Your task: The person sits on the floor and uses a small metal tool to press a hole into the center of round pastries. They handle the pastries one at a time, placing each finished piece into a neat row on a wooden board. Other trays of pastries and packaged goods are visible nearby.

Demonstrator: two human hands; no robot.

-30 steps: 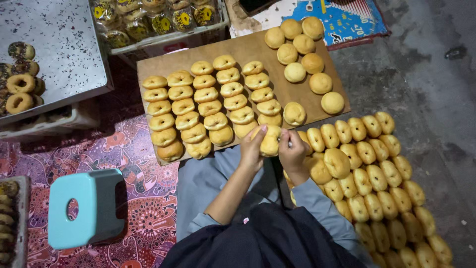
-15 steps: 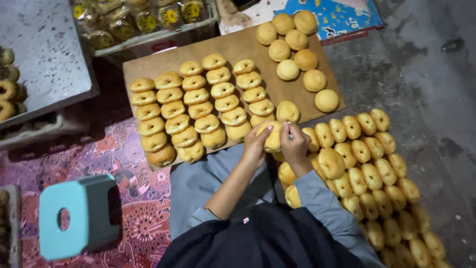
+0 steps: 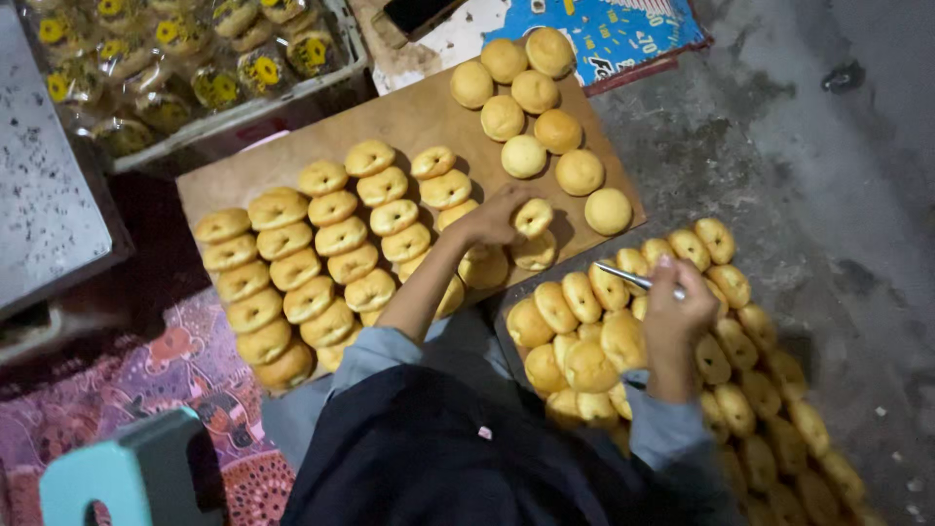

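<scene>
Buns: your left hand (image 3: 492, 222) pinches split bun (image 3: 533, 216) above near edge of wooden board (image 3: 409, 122), beside filled rows (image 3: 321, 263). Right hand (image 3: 674, 317) closed round thin metal tool (image 3: 633, 279) over bun pile (image 3: 623, 331). Set bun tight against row end, seam up.

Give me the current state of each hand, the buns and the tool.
Left hand: gripping a split bun over the wooden board.
Right hand: closed on a thin metal tool, above the heap of buns.
Split buns in rows: lined up on the board.
Whole round buns: uncut, on the board's far end.
</scene>
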